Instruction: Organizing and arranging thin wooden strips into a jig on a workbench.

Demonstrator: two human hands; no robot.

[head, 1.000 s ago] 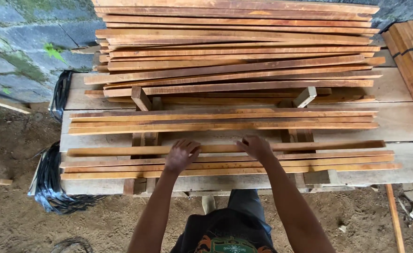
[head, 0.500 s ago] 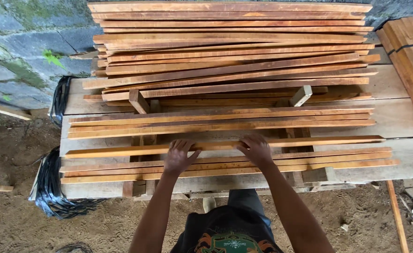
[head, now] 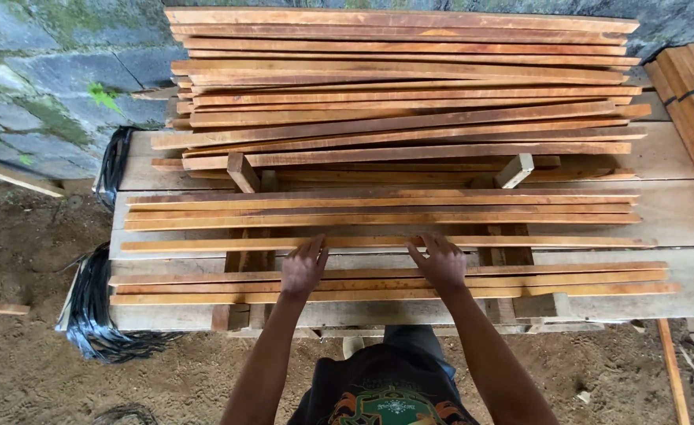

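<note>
While both palms lie flat, fingers spread, I see the single slat (head: 386, 242) at 12 o'clock. Its long axis runs 9-to-3; L hand (head: 303, 270) & R hand (head: 441, 264) equally near (fingertips touching it).

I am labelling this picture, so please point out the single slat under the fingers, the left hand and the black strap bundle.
single slat (head: 205, 245), head view, on its bare left stretch.
left hand (head: 303, 270), head view, on the back of the hand.
black strap bundle (head: 99, 315), head view, on its middle loops.
</note>
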